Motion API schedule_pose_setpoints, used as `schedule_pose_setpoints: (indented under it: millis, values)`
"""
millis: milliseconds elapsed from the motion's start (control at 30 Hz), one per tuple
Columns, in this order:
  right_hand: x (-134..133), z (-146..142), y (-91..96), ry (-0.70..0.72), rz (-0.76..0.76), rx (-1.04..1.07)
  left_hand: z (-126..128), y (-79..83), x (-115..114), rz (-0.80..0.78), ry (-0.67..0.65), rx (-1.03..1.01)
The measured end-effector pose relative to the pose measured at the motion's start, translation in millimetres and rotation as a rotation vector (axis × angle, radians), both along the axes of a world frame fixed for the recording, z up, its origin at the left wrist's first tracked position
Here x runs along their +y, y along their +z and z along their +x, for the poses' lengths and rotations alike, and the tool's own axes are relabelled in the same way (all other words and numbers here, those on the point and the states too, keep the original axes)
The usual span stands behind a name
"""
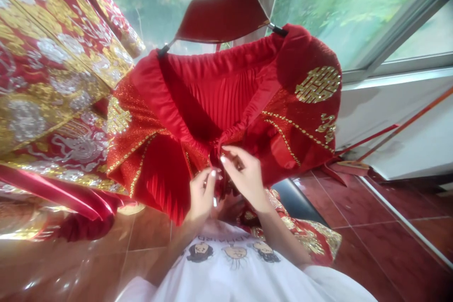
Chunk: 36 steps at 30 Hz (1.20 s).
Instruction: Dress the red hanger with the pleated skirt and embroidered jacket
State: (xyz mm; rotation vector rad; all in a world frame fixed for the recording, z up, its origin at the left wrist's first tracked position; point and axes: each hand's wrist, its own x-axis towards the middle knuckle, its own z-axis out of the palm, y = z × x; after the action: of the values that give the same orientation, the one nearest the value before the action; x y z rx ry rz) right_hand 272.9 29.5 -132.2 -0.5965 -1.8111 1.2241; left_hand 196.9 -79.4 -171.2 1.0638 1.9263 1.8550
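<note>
A red pleated skirt [226, 94] with gold embroidery hangs from a red clip hanger [221, 16] in front of me. Both my hands meet at the low middle of its waistband, where the cloth is gathered. My left hand [202, 194] pinches the fabric edge with closed fingers. Touching it, my right hand [244, 174] also has its fingers closed on the same gathered red cloth. What sits between the fingertips is too small to make out. More red and gold fabric [311, 238] lies across my lap.
A heavily embroidered red, gold and silver garment [49, 80] hangs at the left, close to the skirt. Windows [350, 4] fill the back. A white wall [399, 122] with red ribbons runs along the right. The floor is red tile [375, 245].
</note>
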Motion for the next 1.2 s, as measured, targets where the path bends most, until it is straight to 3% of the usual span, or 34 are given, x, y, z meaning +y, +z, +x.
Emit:
schedule_pose_setpoints:
  millis: [200,367,433,567,667,733,800,867,967,1033,1100,1200]
  values:
    - [0,-15,-16.8,0.188,-0.043,-0.071,7,-4.9,7,-0.021,-0.062,-0.031]
    - [-4,5,-30.7,0.251,-0.361,-0.009,10,-6.3,7,-0.043,-0.110,-0.186]
    - [-7,12,-30.5,0.281,-0.399,-0.002,12,-11.1,6,-0.069,-0.110,-0.232]
    - [-13,17,-22.1,0.247,-0.331,0.004,18,-24.1,6,-0.068,-0.144,-0.348]
    - [-16,19,-15.1,0.296,-0.376,0.029,18,-29.0,4,-0.006,-0.198,-0.443]
    - [-18,21,-12.4,0.326,-0.418,0.028,14,-28.0,-2,0.044,-0.157,-0.451]
    - [-19,22,-11.8,0.304,-0.420,0.021,9,-23.0,-10,0.075,-0.046,-0.341]
    - [-21,22,-13.0,0.262,-0.390,0.021,5,-13.5,-18,0.104,0.073,-0.053]
    - [-26,21,-15.9,0.268,-0.344,0.041,3,7.0,-20,0.178,0.100,0.511]
    - [-28,21,-17.4,0.297,-0.322,0.060,4,20.9,-14,0.198,0.111,0.754]
    - [-30,22,-18.3,0.306,-0.296,0.062,4,31.4,-5,0.146,0.203,0.850]
    - [-30,24,-18.7,0.293,-0.259,0.019,4,39.0,8,0.039,0.349,0.824]
